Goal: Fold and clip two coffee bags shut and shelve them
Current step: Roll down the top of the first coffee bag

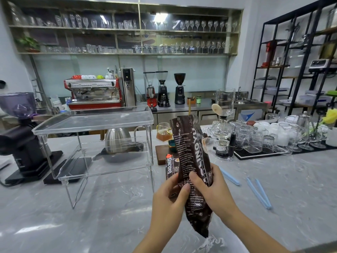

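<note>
At lower centre of the frame, the left hand (168, 196) and right hand (209, 187) are closing their fingers around an upright coffee bag (191, 161), steadying it for folding; blue clips (259, 193) are lying ready at right.

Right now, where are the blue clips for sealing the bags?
In the head view, two blue clips lie on the grey counter right of the hands: one beside the held coffee bag, the other further right, opened in a V.

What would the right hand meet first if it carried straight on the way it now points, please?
The right hand points up-left into the coffee bag it already grips; beyond that, probably the left hand, though depth is unclear.
</note>
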